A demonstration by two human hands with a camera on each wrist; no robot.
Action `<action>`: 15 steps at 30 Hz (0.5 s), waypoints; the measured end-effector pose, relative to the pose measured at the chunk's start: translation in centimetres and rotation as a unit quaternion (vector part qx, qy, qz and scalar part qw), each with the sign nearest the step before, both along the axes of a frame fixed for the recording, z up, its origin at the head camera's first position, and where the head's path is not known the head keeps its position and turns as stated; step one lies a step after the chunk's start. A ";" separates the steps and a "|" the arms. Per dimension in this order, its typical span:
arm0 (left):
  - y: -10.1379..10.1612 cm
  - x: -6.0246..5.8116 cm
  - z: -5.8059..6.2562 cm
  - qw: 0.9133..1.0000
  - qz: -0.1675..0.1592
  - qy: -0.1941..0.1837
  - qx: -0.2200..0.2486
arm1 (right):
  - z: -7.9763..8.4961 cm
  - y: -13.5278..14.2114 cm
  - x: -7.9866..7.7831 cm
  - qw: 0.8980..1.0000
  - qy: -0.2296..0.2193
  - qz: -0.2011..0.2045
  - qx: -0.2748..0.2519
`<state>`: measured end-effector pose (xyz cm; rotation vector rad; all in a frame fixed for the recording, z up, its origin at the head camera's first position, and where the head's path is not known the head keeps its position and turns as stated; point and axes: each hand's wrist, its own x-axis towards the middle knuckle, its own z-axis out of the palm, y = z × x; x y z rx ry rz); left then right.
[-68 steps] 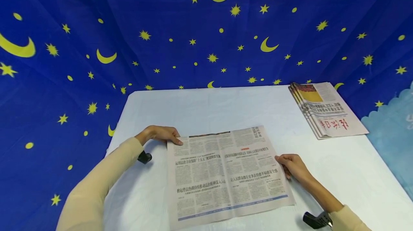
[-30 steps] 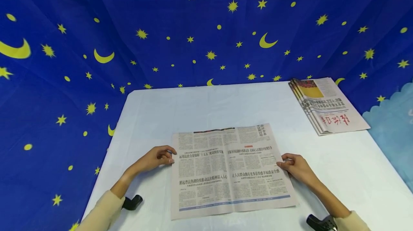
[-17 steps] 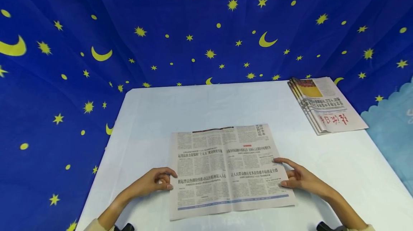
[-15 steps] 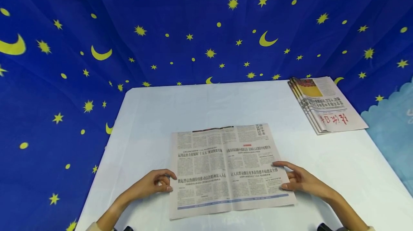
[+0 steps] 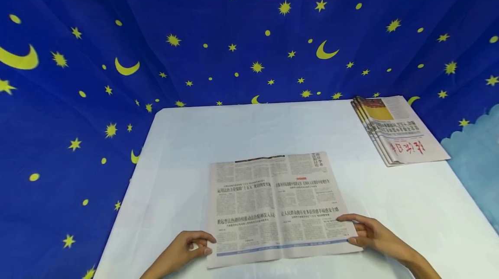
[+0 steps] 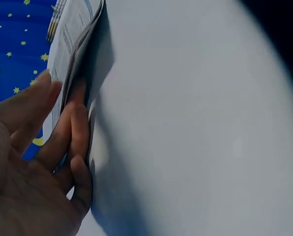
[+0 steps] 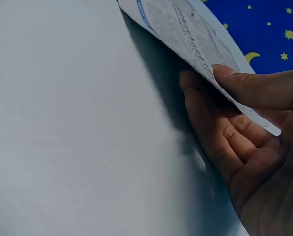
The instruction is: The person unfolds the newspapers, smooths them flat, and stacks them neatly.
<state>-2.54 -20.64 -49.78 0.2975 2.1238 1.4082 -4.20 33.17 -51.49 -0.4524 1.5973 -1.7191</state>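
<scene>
A folded newspaper (image 5: pixel 249 209), with a crease down its middle, lies on the white table in the head view. My left hand (image 5: pixel 185 251) is at its left edge near the close corner. In the left wrist view the fingers (image 6: pixel 78 130) curl at the underside of the paper's edge, with the other fingertips on the printed side. My right hand (image 5: pixel 376 235) pinches the right edge low down. The right wrist view shows the thumb (image 7: pixel 254 88) on the printed face and the other fingers beneath, the edge raised with a shadow under it.
A small stack of folded newspapers (image 5: pixel 405 136) sits at the table's back right corner. The white tabletop (image 5: pixel 241 127) stretches behind the newspaper. A blue curtain (image 5: pixel 218 14) with yellow moons and stars hangs behind and to the left.
My left hand has left the newspaper's far left corner and moved down the left edge toward me. My right hand has slid down the right edge. The newspaper stays nearly in place.
</scene>
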 end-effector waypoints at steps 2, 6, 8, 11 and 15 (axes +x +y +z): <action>0.4 0.3 -0.1 1.000 0.005 0.016 -0.015 | 0.0 0.1 -0.1 1.000 0.003 0.004 -0.012; 0.8 0.3 -0.2 0.998 0.004 0.063 -0.029 | 0.1 0.3 -0.6 0.999 0.003 0.010 -0.033; 0.7 0.0 -0.1 0.997 0.001 0.078 -0.028 | 0.2 0.3 -0.8 0.999 0.008 0.015 -0.043; 0.3 -0.5 -0.1 0.995 -0.027 0.097 -0.017 | 0.1 0.4 -1.1 0.997 0.016 0.028 -0.063; -0.5 -1.2 -0.2 0.980 -0.099 0.173 -0.004 | 0.0 0.1 -1.3 0.994 0.028 0.055 -0.093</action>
